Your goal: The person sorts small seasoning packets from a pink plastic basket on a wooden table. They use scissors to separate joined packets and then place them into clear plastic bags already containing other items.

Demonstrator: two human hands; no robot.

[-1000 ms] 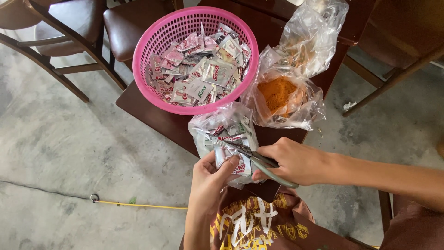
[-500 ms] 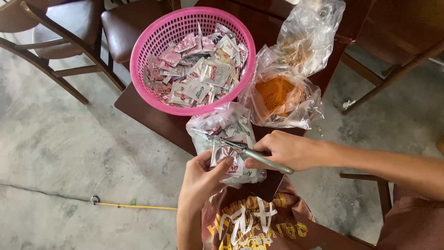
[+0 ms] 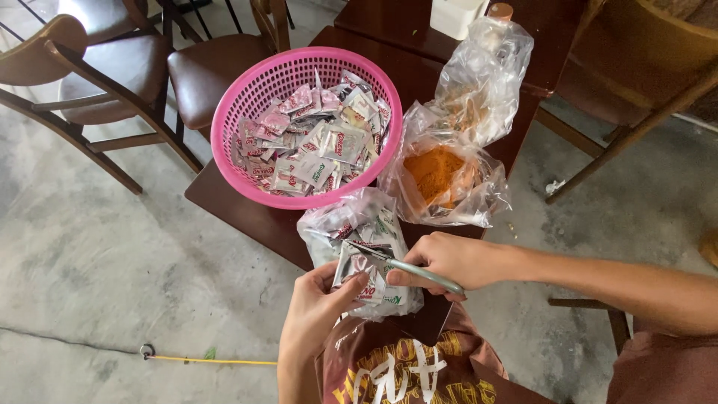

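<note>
My left hand (image 3: 318, 310) pinches a small silver sachet (image 3: 351, 271) in front of a clear plastic bag of sachets (image 3: 359, 228) at the near edge of the dark wooden table (image 3: 232, 209). My right hand (image 3: 449, 262) grips a pair of scissors with pale green handles (image 3: 407, 267), the blades reaching the sachet's top. Behind the bag, a round pink basket (image 3: 224, 127) holds several loose sachets.
A clear bag of orange powder (image 3: 441, 176) lies right of the basket, with another crumpled clear bag (image 3: 486, 75) behind it. Wooden chairs (image 3: 112, 82) stand at the left and far right (image 3: 636, 82). A yellow cord (image 3: 209, 361) lies on the concrete floor.
The scissors' blades have moved onto the top of the sachet in my left hand. The view has shifted slightly; both hands stay by the bag.
</note>
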